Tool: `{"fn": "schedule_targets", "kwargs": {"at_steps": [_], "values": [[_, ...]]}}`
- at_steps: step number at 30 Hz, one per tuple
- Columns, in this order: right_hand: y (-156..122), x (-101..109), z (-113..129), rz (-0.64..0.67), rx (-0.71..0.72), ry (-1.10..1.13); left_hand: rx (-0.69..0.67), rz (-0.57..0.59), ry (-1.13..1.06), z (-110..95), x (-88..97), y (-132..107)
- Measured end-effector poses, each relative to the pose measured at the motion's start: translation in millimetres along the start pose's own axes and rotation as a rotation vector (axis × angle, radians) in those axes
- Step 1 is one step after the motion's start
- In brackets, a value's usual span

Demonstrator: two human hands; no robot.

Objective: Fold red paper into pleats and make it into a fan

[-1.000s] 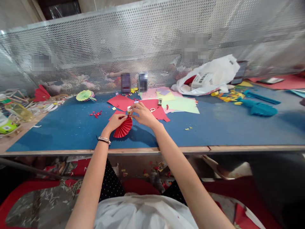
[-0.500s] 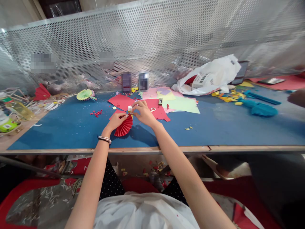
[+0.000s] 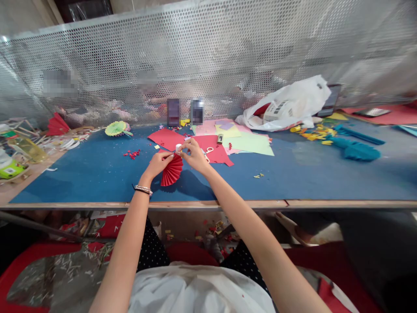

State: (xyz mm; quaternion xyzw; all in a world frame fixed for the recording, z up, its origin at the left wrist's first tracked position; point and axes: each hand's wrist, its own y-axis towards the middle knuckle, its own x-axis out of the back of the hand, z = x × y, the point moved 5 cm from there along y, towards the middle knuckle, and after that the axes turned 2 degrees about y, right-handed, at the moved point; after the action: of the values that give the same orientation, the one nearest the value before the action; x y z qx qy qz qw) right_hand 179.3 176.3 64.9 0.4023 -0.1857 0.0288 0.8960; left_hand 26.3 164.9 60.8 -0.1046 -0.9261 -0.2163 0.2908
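Observation:
A red pleated paper fan point(image 3: 172, 171) hangs just above the blue tabletop, its folds spreading downward. My left hand point(image 3: 158, 163) has its fingers closed on the fan's upper left edge. At the fan's narrow top, my right hand point(image 3: 194, 156) is closed in a pinch, fingertips close to those of the left; the exact grip is partly hidden. Right by these fingertips shows a white cap point(image 3: 178, 148), with whatever lies below it covered. White-handled scissors point(image 3: 209, 150) lie beside my right hand, on red paper point(image 3: 224, 157).
Pale coloured sheets point(image 3: 254, 143) and a small sharpener-like object point(image 3: 220, 138) lie beyond. A white plastic bag point(image 3: 289, 102) and teal folded paper point(image 3: 361, 150) are on the right. Red scraps point(image 3: 132, 154) and a green-yellow paper rosette point(image 3: 116, 128) are left. A perforated metal screen point(image 3: 208, 56) closes the back.
The fan has turned slightly and its left edge has shifted right. My right hand has moved a little left, showing more of the scissors. Another person's hand has left the right edge.

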Motion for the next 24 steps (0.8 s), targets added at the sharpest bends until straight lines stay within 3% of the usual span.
{"fn": "schedule_targets", "kwargs": {"at_steps": [13,24], "values": [[0.5,-1.6,-8.6,-0.027,-0.113,0.08,0.013,0.015,-0.037,-0.1,-2.6,0.3],[1.2,-1.7,-4.9,-0.026,-0.109,0.073,-0.001,-0.034,0.018,-1.9,-0.1,-0.2]]}}
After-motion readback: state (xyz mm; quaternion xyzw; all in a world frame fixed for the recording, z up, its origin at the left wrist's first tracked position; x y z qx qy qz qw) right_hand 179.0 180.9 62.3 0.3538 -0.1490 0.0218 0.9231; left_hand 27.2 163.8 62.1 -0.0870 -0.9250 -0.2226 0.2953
